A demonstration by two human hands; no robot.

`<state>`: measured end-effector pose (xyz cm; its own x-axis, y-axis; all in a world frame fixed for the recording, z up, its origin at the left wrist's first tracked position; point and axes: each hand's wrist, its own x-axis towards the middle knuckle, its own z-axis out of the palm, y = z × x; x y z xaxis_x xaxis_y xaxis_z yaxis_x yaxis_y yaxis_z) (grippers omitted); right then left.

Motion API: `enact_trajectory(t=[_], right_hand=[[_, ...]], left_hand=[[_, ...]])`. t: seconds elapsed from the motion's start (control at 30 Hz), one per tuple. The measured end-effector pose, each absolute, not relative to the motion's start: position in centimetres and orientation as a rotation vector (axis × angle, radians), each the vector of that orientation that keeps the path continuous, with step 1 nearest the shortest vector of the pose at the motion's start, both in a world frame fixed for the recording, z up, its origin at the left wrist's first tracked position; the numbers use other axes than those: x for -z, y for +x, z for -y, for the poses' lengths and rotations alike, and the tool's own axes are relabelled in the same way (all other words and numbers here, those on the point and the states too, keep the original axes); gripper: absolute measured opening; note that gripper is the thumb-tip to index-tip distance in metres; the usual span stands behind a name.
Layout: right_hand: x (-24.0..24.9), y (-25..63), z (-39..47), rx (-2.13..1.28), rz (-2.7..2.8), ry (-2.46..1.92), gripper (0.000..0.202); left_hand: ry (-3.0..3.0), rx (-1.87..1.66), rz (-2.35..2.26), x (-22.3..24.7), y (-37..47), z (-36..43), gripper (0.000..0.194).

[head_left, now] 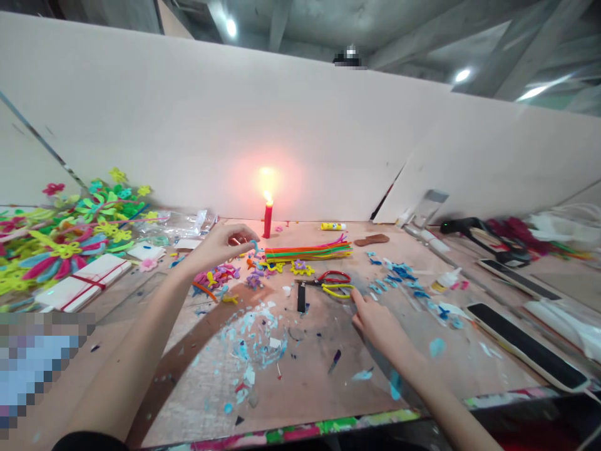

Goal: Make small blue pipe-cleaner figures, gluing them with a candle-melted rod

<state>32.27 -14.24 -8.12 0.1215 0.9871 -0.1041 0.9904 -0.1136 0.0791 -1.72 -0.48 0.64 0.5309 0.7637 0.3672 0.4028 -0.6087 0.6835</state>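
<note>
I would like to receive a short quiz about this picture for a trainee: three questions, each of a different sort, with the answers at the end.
1. Multiple choice. Which thing is nearest to the person's right hand?
a) the small white bottle
b) the tool with red and yellow handles
c) the yellow tube

2. Fill in the gap. The hand closer to the red candle is the person's ____ hand.

3. True or false? The candle has no flame.

Key:
1. b
2. left; the left hand is beside the candle, while the right hand is farther off.
3. False; it is burning, with a bright glow at its top.
</note>
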Motion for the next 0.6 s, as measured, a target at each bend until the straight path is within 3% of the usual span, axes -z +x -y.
enact_trajectory(t=[0.23,0.6], right_hand=[[7.6,32.5,14.1,-0.019,-2.048,2.142,0.035],[8.4,33.2,14.6,-0.052,-2.090,2.113,0.038]], left_hand=[[2.242,-0.829,-0.943,0.2,0.6,1.3,0.023],[2.482,-0.319,-0.554,6.3,14.3,2.6,0.010]])
